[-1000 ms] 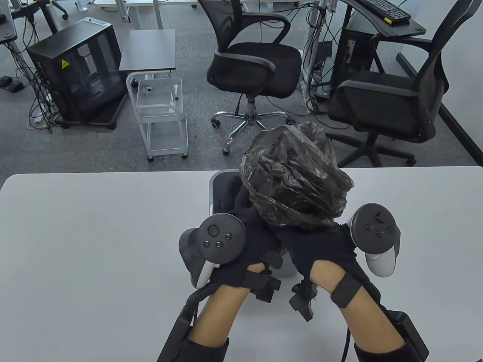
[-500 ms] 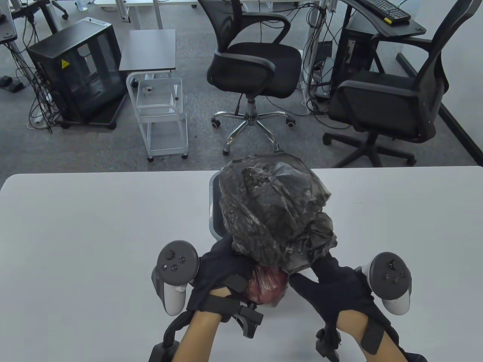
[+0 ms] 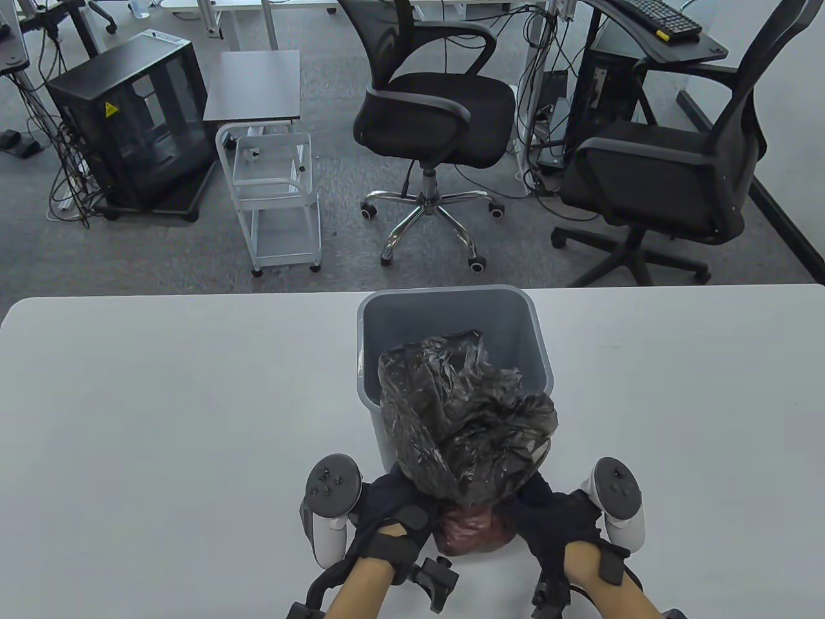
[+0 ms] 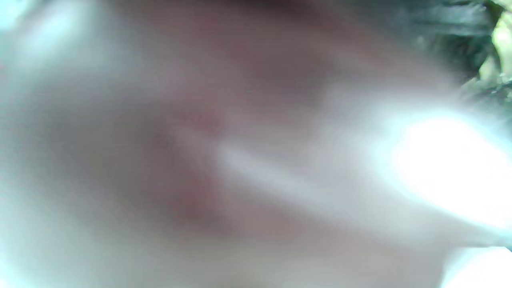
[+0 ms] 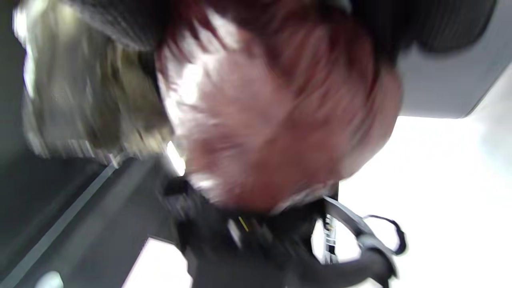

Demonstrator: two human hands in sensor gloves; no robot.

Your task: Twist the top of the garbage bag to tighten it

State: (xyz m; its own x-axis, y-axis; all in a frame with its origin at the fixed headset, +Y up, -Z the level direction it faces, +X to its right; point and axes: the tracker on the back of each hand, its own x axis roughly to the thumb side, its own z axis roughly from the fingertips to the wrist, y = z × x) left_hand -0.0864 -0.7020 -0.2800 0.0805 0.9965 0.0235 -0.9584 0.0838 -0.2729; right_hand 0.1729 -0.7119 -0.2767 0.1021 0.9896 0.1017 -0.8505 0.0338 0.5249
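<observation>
grey bin (image 3: pixel 451 316) just behind garbage bag (image 3: pixel 461 419)

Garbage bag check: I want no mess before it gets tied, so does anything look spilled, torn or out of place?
Nothing looks spilled. The garbage bag is out of the grey bin, gathered between the left hand and right hand. Reddish contents show through below. Both wrist views are too blurred to rule out tears.

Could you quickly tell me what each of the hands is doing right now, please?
Left hand: grips the black garbage bag at its gathered neck.
Right hand: grips the same bag neck from the other side.
</observation>
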